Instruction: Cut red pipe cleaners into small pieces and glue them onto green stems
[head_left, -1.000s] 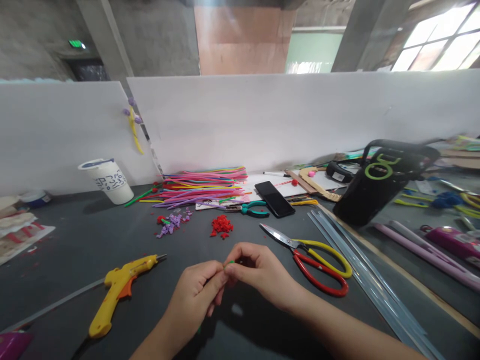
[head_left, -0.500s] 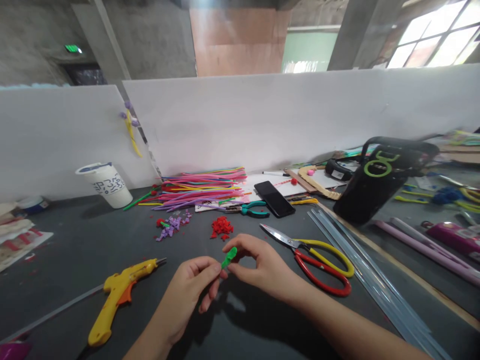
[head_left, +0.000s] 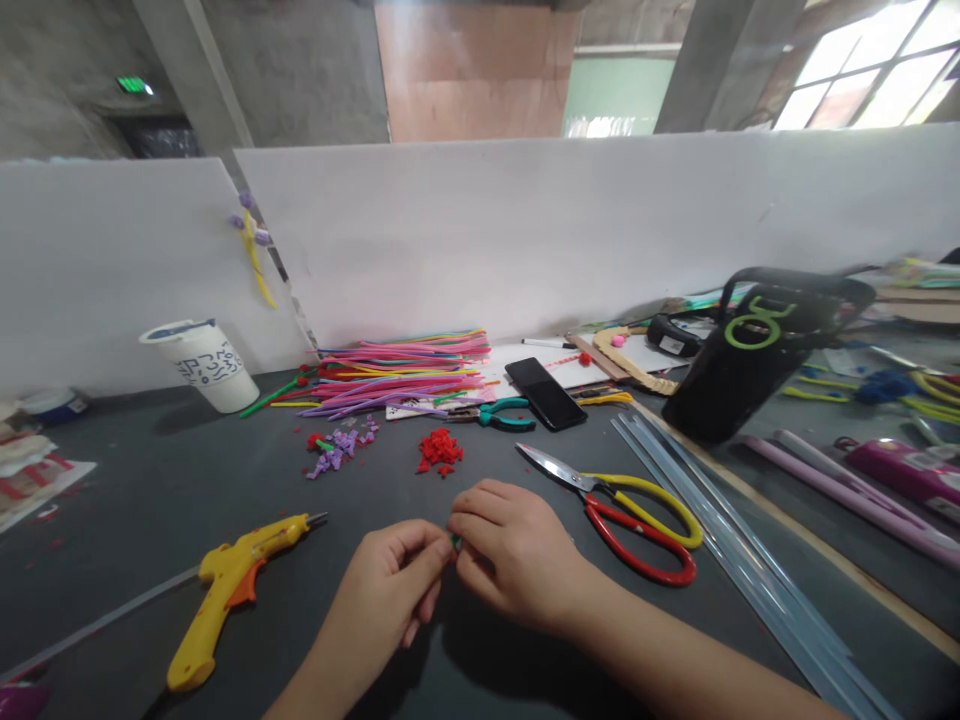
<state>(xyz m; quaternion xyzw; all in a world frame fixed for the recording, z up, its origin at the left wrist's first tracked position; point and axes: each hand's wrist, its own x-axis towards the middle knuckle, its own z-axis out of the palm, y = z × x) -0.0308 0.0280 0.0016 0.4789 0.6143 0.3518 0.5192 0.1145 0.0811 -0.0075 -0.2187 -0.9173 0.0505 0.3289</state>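
Note:
My left hand and my right hand meet over the dark table near its front edge. Both pinch a small green fuzzy piece, of which only a tip shows between the fingertips. A little beyond the hands lie a heap of red bits and a heap of purple bits. The scissors with one yellow and one red handle lie just right of my right hand. A yellow glue gun rests to the left of my left hand.
A bundle of coloured pipe cleaners, teal pliers and a black phone lie further back. A white cup stands at the left, a black bag at the right. Clear glue sticks run along the right. White boards wall the back.
The green piece stood out between my fingertips half a second ago; now my hands have closed together over it and sunk slightly toward the table.

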